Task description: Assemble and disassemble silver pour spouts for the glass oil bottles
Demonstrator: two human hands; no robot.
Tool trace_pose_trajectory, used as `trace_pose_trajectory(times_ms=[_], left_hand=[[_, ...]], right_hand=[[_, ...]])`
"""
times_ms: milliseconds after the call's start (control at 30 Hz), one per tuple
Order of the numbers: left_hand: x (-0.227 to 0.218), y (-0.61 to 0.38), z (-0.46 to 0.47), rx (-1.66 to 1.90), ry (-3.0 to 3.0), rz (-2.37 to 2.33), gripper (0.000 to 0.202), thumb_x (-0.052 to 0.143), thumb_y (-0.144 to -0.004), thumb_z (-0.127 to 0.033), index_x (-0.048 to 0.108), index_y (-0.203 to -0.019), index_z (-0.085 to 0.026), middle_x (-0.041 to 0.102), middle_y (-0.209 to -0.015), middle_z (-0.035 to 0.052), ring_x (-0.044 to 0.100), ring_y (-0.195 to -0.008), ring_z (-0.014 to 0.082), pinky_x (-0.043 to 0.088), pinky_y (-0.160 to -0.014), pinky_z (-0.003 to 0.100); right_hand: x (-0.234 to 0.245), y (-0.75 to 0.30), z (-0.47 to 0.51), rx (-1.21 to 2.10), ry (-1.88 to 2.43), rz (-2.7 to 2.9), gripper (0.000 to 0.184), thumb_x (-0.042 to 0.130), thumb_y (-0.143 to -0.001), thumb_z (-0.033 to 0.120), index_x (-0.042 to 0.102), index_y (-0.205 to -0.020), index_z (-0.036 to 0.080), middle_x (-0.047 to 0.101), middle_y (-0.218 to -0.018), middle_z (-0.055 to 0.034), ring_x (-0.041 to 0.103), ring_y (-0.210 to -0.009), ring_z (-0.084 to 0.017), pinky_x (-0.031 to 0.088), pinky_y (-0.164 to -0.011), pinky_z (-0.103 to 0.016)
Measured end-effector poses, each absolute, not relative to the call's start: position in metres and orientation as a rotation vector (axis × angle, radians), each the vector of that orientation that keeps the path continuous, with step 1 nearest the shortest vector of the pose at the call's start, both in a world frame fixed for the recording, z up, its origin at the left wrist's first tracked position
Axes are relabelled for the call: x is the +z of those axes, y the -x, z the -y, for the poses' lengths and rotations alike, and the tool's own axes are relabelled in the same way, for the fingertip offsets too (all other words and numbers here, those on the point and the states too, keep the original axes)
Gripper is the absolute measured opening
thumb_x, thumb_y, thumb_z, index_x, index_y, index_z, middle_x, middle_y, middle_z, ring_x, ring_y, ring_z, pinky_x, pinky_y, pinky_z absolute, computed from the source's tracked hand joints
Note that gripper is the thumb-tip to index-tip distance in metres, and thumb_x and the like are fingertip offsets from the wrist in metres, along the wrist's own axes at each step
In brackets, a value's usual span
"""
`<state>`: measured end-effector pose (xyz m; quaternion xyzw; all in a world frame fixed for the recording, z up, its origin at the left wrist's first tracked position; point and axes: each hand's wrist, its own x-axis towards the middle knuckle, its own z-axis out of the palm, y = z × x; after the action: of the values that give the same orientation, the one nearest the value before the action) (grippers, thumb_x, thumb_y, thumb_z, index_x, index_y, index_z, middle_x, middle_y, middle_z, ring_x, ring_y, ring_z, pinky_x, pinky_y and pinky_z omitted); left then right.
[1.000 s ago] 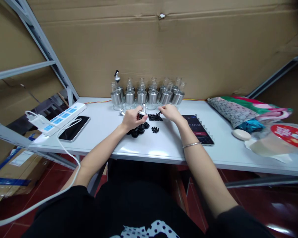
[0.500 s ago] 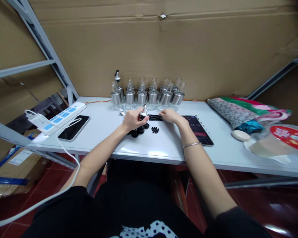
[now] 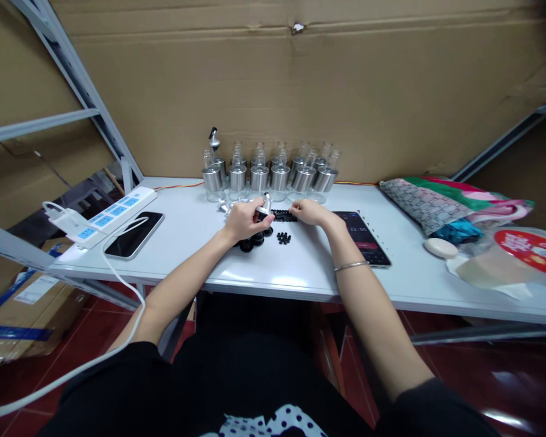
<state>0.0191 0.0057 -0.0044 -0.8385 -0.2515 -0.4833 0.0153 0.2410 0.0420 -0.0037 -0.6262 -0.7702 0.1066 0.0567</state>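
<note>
My left hand [image 3: 244,221] is closed round a silver pourer spout [image 3: 266,203], its narrow tip pointing up between thumb and fingers. To the right, my right hand [image 3: 313,212] has its fingertips pinched together at the end of rows of small black pieces [image 3: 281,215]; whatever is in the pinch is too small to see. A little cluster of loose black pieces [image 3: 283,238] lies nearer the front. Black round stoppers [image 3: 251,243] sit below my left hand, partly covered by it. More silver spout parts [image 3: 224,207] lie just behind that wrist.
Several glass bottles with metal sleeves [image 3: 259,179] stand along the back; one carries a pourer [image 3: 214,141]. Left are a power strip [image 3: 118,212] and a phone [image 3: 134,235]. A tablet [image 3: 368,243], a white oval object [image 3: 440,248] and a patterned bag [image 3: 432,203] lie right.
My right hand has shifted very slightly left along the small black pieces. My left hand keeps its hold on the pourer spout, almost unmoved.
</note>
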Motion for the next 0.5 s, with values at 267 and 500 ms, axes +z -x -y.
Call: trace_pose_trajectory(times_ms=[267, 500], left_hand=[[-0.002, -0.02, -0.005, -1.493, 2.645, 0.863, 0.036, 0.043, -0.085, -0.051, 0.037, -0.066, -0.02, 0.039, -0.045, -0.0061, 0.039, -0.04, 0.0093, 0.029, -0.044, 0.021], [-0.005, -0.019, -0.007, -1.467, 2.673, 0.886, 0.036, 0.044, -0.084, -0.051, 0.037, -0.067, -0.021, 0.041, -0.048, -0.0051, 0.041, -0.042, 0.01, 0.031, -0.046, 0.022]], right_hand=[[0.009, -0.25, -0.038, 0.434, 1.847, 2.313, 0.021, 0.054, -0.083, 0.027, 0.068, -0.096, 0.015, 0.068, -0.084, -0.0061, 0.057, -0.072, -0.016, 0.039, -0.065, -0.024], [0.009, -0.269, -0.04, 0.654, 1.699, 2.29, 0.023, 0.066, -0.069, 0.027, 0.071, -0.089, 0.017, 0.054, -0.065, 0.003, 0.047, -0.06, -0.01, 0.036, -0.058, -0.023]])
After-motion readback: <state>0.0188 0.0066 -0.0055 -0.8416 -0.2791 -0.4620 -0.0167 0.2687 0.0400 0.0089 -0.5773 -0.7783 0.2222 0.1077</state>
